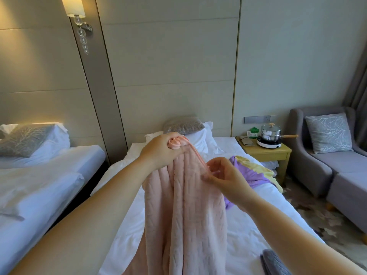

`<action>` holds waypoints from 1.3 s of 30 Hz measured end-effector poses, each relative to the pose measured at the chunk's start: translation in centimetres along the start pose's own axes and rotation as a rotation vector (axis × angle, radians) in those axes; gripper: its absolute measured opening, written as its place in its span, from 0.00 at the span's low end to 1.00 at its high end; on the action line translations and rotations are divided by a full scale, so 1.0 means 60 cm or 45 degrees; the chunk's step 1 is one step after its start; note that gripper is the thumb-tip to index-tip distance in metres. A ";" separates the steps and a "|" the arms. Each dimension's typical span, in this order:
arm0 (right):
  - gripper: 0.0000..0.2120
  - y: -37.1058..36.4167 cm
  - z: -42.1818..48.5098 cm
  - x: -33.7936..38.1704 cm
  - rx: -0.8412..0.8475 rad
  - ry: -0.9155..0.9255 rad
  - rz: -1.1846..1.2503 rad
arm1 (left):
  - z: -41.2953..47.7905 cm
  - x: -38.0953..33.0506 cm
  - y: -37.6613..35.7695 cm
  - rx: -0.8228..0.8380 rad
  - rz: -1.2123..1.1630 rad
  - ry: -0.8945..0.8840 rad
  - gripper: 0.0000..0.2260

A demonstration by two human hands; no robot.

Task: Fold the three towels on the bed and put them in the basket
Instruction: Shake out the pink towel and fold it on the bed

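Over the white bed (248,225), limp pink towel (188,205) — left hand (158,151) fists a corner, right hand (224,175) pinches the hem; corners probably grip best.

Pretty clearly a hotel room: a bed (248,225) made up in plain white sheets is set next to a second bed (39,185) dressed the same way, each topped with a matching grey pillow (183,125), and the wall panels (174,66) behind them are lit by a wall lamp (74,8). A nightstand (272,153) is tucked beside the bed, a grey armchair (309,161) with a cushion (328,132) is placed near a curtain (357,86), and patterned carpet (309,213) is laid on the floor. The only homey touch is a pot (271,132) parked on a hotplate (269,144) on the nightstand.
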State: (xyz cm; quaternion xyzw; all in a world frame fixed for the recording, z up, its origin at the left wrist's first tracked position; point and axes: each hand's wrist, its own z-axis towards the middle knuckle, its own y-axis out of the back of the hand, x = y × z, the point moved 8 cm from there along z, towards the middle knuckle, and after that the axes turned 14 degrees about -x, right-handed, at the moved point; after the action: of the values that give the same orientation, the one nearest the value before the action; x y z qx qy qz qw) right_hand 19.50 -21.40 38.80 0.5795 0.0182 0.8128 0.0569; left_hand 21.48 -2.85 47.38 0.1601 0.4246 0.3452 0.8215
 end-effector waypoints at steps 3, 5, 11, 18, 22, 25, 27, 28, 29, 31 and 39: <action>0.11 -0.006 -0.001 -0.015 0.095 0.011 -0.069 | 0.020 0.016 0.038 -0.185 -0.029 0.022 0.12; 0.09 -0.006 0.004 -0.011 0.105 0.029 -0.105 | 0.028 0.025 0.060 -0.285 -0.048 0.058 0.09; 0.10 0.014 0.024 -0.010 0.110 0.065 -0.353 | 0.036 0.079 0.130 -0.561 0.024 0.214 0.04; 0.11 0.061 0.034 -0.035 0.076 0.089 -0.644 | 0.024 0.129 0.179 -0.755 0.030 0.352 0.07; 0.06 0.086 0.029 -0.079 0.183 0.054 -0.991 | 0.017 0.152 0.190 -0.839 0.012 0.410 0.08; 0.07 0.093 0.023 -0.109 0.244 -0.018 -1.170 | 0.021 0.152 0.187 -0.867 -0.009 0.403 0.07; 0.05 0.094 0.019 -0.122 0.241 -0.085 -1.073 | 0.028 0.143 0.183 -0.879 -0.010 0.366 0.06; 0.05 0.094 0.016 -0.126 0.260 -0.086 -1.038 | 0.031 0.139 0.181 -0.886 -0.002 0.351 0.06; 0.07 0.095 0.013 -0.130 0.294 -0.065 -1.027 | 0.034 0.136 0.181 -0.892 0.013 0.342 0.07; 0.11 0.095 0.003 -0.141 0.390 -0.020 -1.080 | 0.039 0.136 0.181 -0.908 0.041 0.355 0.07; 0.14 0.136 -0.007 -0.204 0.319 -0.001 -1.415 | 0.033 0.158 0.164 -0.850 0.035 0.382 0.03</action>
State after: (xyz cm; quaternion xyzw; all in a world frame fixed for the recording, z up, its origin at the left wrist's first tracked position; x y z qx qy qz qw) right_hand 22.45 -30.89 27.91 0.4854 0.4166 0.6521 0.4070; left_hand 22.65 10.85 48.46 -0.1635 0.4023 0.4953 0.7524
